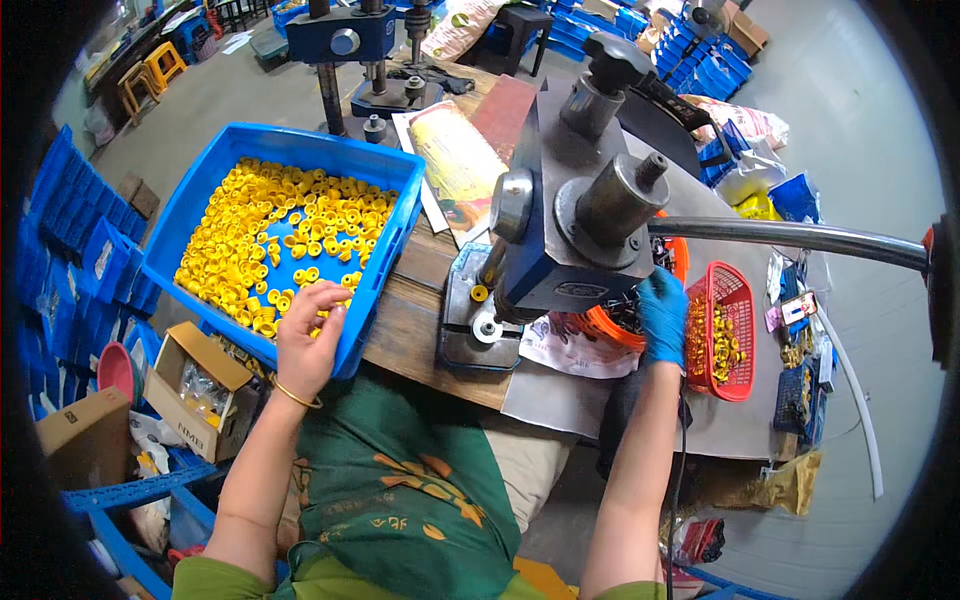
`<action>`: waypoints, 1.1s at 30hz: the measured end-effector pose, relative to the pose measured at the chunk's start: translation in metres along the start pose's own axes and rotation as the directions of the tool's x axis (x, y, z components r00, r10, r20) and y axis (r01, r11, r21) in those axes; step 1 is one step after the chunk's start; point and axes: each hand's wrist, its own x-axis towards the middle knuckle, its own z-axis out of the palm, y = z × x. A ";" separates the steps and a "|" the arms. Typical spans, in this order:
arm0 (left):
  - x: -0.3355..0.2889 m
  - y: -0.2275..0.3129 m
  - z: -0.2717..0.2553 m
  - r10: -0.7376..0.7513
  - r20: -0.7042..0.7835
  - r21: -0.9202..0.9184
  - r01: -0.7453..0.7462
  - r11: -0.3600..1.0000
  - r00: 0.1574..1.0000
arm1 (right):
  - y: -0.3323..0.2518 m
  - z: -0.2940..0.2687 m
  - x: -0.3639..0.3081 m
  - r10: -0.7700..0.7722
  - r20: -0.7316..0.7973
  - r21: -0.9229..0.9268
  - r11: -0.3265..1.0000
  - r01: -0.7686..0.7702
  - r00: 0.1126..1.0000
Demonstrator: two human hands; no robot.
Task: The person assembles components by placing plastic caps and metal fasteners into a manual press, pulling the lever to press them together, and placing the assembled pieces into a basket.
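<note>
My bare left hand, a bangle at its wrist, is over the near right corner of a blue bin. Its fingers curl toward the thumb around a small yellow cap. Many more yellow cup-shaped caps lie loose in the bin. My right hand, in a blue glove, reaches to an orange basket of small dark parts; its fingers bend inward, and what they hold is hidden. Between my hands stands a bench press with a pull lever. One yellow cap sits at its base, beside a round metal seat.
A red basket with yellow-and-dark pieces stands right of the orange one. A second press is at the back. Printed sheets lie behind the first press. Blue bins and an open carton are at the left.
</note>
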 end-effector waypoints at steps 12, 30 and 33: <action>0.060 -0.066 -0.096 -0.196 0.024 0.317 0.179 0.931 0.980 | 0.079 0.027 0.020 -0.075 0.124 0.048 0.996 0.069 0.990; 0.175 -0.136 0.078 0.175 0.541 0.480 -0.472 0.740 0.823 | 0.075 0.013 0.004 0.184 0.188 -0.266 0.955 -0.130 0.965; 0.176 -0.147 0.085 0.175 0.565 0.553 -0.528 0.644 0.806 | 0.021 0.017 0.008 -0.118 0.065 -0.294 0.947 0.132 0.991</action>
